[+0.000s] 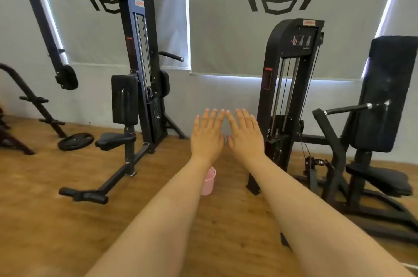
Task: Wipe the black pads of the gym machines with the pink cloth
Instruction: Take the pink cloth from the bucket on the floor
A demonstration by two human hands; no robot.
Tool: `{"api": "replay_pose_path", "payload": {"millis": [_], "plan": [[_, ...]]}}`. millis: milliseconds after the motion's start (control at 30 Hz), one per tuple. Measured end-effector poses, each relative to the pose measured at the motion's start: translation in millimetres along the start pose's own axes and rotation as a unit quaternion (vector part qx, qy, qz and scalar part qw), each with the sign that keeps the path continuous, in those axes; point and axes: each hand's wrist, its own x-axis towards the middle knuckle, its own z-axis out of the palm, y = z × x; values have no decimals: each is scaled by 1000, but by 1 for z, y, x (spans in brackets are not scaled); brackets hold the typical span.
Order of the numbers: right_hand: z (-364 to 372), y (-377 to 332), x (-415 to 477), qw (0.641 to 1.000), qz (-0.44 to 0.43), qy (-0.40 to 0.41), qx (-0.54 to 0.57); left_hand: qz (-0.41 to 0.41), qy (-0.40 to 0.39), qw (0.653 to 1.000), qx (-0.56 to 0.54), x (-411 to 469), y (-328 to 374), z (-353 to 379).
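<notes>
A person holds 2 bare arms out over a wooden gym floor (pixel 56 220), palms down. The left hand (pixel 207 138) and right hand (pixel 245 138) hover side by side, fingers straight and spread, gripping nothing. Below the left wrist, at 6 o'clock from it, a pink bucket (pixel 209 182) stands on the floor, partly hidden by the forearm; no cloth can be made out. At 10 o'clock stands a tall black machine (pixel 140 50) with a black back pad (pixel 124 100) and seat (pixel 114 141); its red-and-white label (pixel 139 3) is too blurred to read. At 2 o'clock a second machine (pixel 291 86) carries a red label (pixel 309 22), also unreadable, and a placard with 3 small figures (pixel 300 40). At 3 o'clock is a large black back pad (pixel 386 93). A weight plate (pixel 75 141) lies at 9 o'clock.
</notes>
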Motion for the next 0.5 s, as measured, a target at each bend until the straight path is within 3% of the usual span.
{"api": "replay_pose_path", "payload": {"millis": [500], "plan": [[41,-8,-19,998,-49,-36,18,-44,-24,998,28,-35,-12,32]]}}
